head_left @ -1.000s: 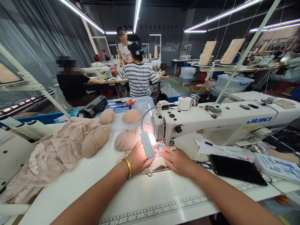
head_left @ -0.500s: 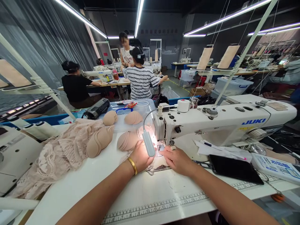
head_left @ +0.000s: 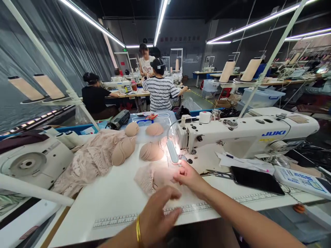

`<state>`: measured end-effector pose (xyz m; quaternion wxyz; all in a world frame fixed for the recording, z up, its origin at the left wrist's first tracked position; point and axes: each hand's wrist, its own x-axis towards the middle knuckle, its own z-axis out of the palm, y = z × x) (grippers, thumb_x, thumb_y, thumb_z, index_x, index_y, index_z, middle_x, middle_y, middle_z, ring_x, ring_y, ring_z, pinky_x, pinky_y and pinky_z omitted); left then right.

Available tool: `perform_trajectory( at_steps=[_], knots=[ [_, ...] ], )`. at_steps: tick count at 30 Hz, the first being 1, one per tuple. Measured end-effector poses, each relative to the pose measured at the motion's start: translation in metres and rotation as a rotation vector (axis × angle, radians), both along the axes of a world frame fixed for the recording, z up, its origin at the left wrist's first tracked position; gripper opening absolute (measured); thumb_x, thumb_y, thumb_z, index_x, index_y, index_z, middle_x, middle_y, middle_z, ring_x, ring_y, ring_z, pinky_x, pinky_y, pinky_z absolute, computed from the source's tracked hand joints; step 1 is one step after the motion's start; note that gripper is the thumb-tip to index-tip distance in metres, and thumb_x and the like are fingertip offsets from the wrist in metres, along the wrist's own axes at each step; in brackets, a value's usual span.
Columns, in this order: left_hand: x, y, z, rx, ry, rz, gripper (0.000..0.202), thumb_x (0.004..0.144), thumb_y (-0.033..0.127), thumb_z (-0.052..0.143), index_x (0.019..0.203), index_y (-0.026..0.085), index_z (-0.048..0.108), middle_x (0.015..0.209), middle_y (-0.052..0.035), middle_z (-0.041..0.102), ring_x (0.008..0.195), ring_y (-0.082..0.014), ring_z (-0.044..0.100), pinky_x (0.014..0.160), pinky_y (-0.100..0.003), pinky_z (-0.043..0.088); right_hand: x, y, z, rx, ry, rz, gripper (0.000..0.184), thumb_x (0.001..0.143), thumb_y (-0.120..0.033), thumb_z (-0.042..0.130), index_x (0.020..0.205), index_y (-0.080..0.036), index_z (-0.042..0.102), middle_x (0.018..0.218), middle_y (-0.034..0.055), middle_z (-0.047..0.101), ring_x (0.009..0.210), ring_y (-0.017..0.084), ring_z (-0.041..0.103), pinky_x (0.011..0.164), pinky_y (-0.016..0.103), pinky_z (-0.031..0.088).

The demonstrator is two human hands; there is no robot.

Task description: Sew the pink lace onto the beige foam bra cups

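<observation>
White worktable (head_left: 98, 193), blue "JUKI" lettering (head_left: 274, 133) on sewing machine (head_left: 232, 128), lace (head_left: 148, 179) in right hand (head_left: 192, 179).

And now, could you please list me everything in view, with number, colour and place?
Lace piece: one, pale pink, table centre
Lace heap: one, pale pink, left
Pads: several stacks, beige, beside heap
Bin: one, clear, behind
Machines: two near, white, left and right
Lamp: one, grey, by right machine
Phone: one, black, right
Scissors: one, dark, beside phone
Paper: white, behind phone
Cones: four near, peach, on stands
Table: one, white, front
People: at least three, clothes black, striped, white, behind
Lights: several, white, overhead
Farther things: too small to count
Bracelet: one, gold, left wrist
Left hand: one, bare, front
Right hand: one, bare, at lace piece
</observation>
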<state>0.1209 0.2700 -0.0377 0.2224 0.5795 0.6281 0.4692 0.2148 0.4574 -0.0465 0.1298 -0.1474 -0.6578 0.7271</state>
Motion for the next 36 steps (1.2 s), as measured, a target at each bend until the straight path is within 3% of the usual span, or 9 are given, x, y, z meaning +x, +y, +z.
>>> perform_trajectory(
  at_steps=[3,6,8,12,16,22,26,31,36],
  knots=[
    [0.033,-0.018,-0.009,-0.244,-0.95,0.044,0.053,0.083,0.056,0.082,0.121,0.022,0.067,0.112,-0.0143,0.075,0.102,-0.0274,0.074,0.093,-0.041,0.057,0.01,-0.033,0.004,-0.082,0.069,-0.114,0.049,0.082,-0.036,0.074,0.128,-0.024,0.057,0.072,-0.0061,0.052,0.071,0.017,0.057,0.07,0.031,0.046],
    [0.033,-0.011,-0.008,0.008,-1.332,0.358,0.051,0.081,0.049,0.086,0.119,0.019,0.07,0.125,-0.0139,0.073,0.12,-0.0285,0.069,0.104,-0.038,0.053,0.035,-0.058,-0.004,-0.003,0.113,-0.162,0.049,0.086,-0.04,0.073,0.132,-0.03,0.058,0.088,-0.001,0.057,0.079,0.019,0.058,0.078,0.035,0.049],
    [0.023,-0.003,-0.004,0.156,-1.344,0.505,0.045,0.078,0.035,0.089,0.116,0.019,0.072,0.124,-0.0113,0.074,0.118,-0.0272,0.069,0.097,-0.033,0.057,0.054,-0.066,-0.015,0.07,0.12,-0.131,0.053,0.089,-0.043,0.072,0.138,-0.033,0.056,0.102,0.0035,0.062,0.088,0.022,0.061,0.082,0.037,0.051],
    [0.008,0.006,0.004,0.097,-1.492,0.584,0.029,0.088,0.03,0.078,0.113,0.017,0.074,0.114,-0.0097,0.078,0.097,-0.0225,0.075,0.072,-0.027,0.06,0.074,-0.066,-0.036,0.115,0.07,-0.189,0.057,0.094,-0.051,0.067,0.146,-0.035,0.048,0.105,0.0045,0.064,0.092,0.025,0.063,0.087,0.04,0.053],
    [0.013,0.007,0.006,0.157,-1.619,0.449,0.026,0.094,0.038,0.073,0.111,0.019,0.074,0.123,-0.0091,0.076,0.104,-0.0216,0.074,0.083,-0.031,0.062,0.078,-0.062,-0.044,0.138,0.057,-0.331,0.056,0.095,-0.054,0.065,0.145,-0.034,0.047,0.114,0.0069,0.064,0.101,0.027,0.063,0.095,0.043,0.053],
    [0.024,0.009,0.007,0.166,-1.425,0.419,0.039,0.078,0.027,0.09,0.112,0.014,0.077,0.121,-0.0128,0.077,0.114,-0.0279,0.07,0.095,-0.034,0.06,0.074,-0.06,-0.027,0.014,0.104,-0.172,0.063,0.096,-0.052,0.069,0.15,-0.036,0.041,0.121,0.0078,0.067,0.108,0.026,0.064,0.101,0.043,0.05],
    [0.025,0.009,0.01,0.132,-1.447,0.368,0.035,0.08,0.025,0.088,0.11,0.012,0.077,0.116,-0.0137,0.078,0.108,-0.0281,0.072,0.093,-0.034,0.059,0.064,-0.052,-0.015,-0.193,0.128,-0.233,0.076,0.09,-0.053,0.076,0.153,-0.035,0.038,0.101,0.003,0.07,0.097,0.024,0.067,0.092,0.038,0.053],
    [0.022,0.013,0.012,0.125,-1.627,0.355,0.024,0.075,0.014,0.082,0.099,0.012,0.079,0.106,-0.0103,0.079,0.091,-0.0217,0.073,0.08,-0.029,0.06,0.057,-0.052,-0.018,-0.215,0.12,-0.331,0.082,0.082,-0.053,0.085,0.15,-0.032,0.045,0.076,-0.004,0.061,0.082,0.02,0.062,0.081,0.03,0.051],
    [0.025,0.024,0.015,0.117,-1.478,0.368,0.035,0.079,0.032,0.089,0.104,0.011,0.078,0.111,-0.0137,0.078,0.104,-0.0268,0.072,0.091,-0.033,0.059,0.057,-0.055,-0.025,-0.243,0.139,-0.305,0.078,0.084,-0.05,0.084,0.149,-0.035,0.044,0.079,-0.0039,0.062,0.085,0.02,0.063,0.08,0.029,0.05]
  ],
)
